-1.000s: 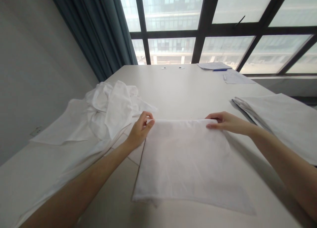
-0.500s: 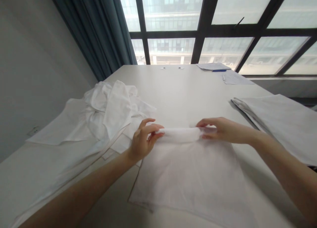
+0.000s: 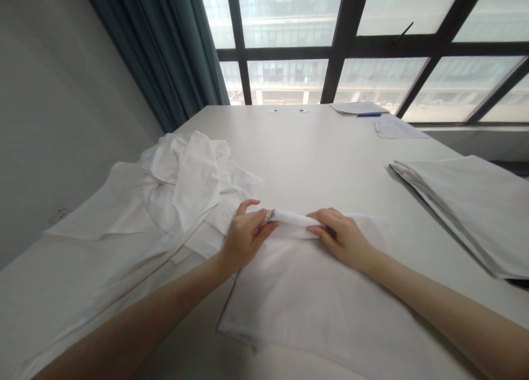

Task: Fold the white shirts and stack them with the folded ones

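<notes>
A piece of white cloth [image 3: 314, 303] lies spread in front of me, its far edge folded into a narrow band. My left hand [image 3: 246, 234] pinches the left end of that band between thumb and fingers, where a small dark marking shows on the fabric. Closer to the middle, my right hand [image 3: 341, 234] grips the same band with thumb below and fingers above. Between both hands the folded edge is lifted slightly and looks rolled. A flap of the cloth lies flat beyond my right hand.
A crumpled heap of white cloth [image 3: 185, 176] lies on the left. Folded white fabric [image 3: 475, 204] is stacked on the right. Papers [image 3: 359, 108] and a blue pen [image 3: 369, 115] rest at the far end of the white table [image 3: 289, 148], near the window.
My right hand has moved left along the folded edge, closer to my left hand, and has regripped it. My left hand stays at its end, nearly unmoved.
</notes>
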A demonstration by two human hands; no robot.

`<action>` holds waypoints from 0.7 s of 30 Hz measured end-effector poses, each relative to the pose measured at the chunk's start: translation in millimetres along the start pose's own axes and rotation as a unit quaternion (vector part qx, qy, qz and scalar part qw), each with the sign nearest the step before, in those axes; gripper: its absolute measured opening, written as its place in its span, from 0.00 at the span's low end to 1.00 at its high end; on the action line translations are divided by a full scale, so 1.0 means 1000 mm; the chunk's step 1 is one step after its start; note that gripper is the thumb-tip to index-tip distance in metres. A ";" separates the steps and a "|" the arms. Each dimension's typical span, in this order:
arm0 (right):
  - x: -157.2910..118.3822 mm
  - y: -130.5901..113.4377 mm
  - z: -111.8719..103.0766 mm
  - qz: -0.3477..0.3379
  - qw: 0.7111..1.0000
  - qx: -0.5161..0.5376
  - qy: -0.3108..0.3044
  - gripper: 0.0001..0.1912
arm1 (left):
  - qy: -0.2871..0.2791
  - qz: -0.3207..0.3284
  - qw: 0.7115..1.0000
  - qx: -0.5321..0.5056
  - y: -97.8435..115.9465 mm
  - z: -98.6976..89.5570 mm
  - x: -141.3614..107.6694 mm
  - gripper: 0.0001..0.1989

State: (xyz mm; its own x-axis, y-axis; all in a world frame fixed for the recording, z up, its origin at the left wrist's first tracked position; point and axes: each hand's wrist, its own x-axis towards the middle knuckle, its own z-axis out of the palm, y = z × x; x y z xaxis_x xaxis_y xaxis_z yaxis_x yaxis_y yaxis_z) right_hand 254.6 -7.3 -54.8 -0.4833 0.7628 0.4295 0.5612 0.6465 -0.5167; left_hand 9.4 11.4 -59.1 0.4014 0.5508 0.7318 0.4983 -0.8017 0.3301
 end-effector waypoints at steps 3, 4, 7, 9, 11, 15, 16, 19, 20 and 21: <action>-0.001 -0.001 0.001 -0.035 0.999 -0.011 0.028 0.09 | 0.006 0.062 0.998 0.031 0.004 -0.001 0.000 0.17; -0.002 -0.002 0.001 -0.054 0.998 -0.017 0.032 0.10 | -0.001 0.087 0.995 0.038 0.006 -0.002 0.001 0.16; -0.002 -0.006 0.000 -0.129 0.991 -0.029 0.025 0.13 | -0.039 0.145 0.987 0.054 0.016 -0.006 0.001 0.13; -0.003 -0.007 -0.001 -0.175 0.984 -0.035 0.021 0.13 | -0.069 0.171 0.981 0.059 0.022 -0.007 0.001 0.13; -0.003 -0.008 -0.001 -0.203 0.978 -0.046 0.022 0.14 | -0.093 0.190 0.975 0.064 0.027 -0.008 0.001 0.13; -0.005 -0.008 0.001 -0.222 0.972 -0.065 0.028 0.13 | -0.107 0.196 0.971 0.083 0.031 -0.006 -0.001 0.12; -0.005 -0.008 0.001 -0.221 0.973 -0.064 0.029 0.13 | -0.105 0.195 0.971 0.088 0.031 -0.005 -0.001 0.12; -0.005 -0.008 0.002 -0.208 0.976 -0.050 0.029 0.15 | -0.096 0.191 0.972 0.097 0.030 -0.003 -0.001 0.13; -0.005 -0.009 0.002 -0.205 0.977 -0.046 0.030 0.15 | -0.093 0.188 0.973 0.098 0.029 -0.003 -0.001 0.14; -0.005 -0.009 0.003 -0.202 0.978 -0.043 0.032 0.15 | -0.090 0.183 0.974 0.098 0.028 -0.002 -0.001 0.14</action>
State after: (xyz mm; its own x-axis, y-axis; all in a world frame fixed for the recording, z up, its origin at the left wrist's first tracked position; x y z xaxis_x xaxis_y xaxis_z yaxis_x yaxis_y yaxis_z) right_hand 250.4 -16.6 -54.3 -0.6366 0.4421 0.6319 0.3892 0.8915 -0.2318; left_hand 21.3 -12.5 -49.1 0.6988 0.2822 0.6573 0.4265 -0.9021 -0.0661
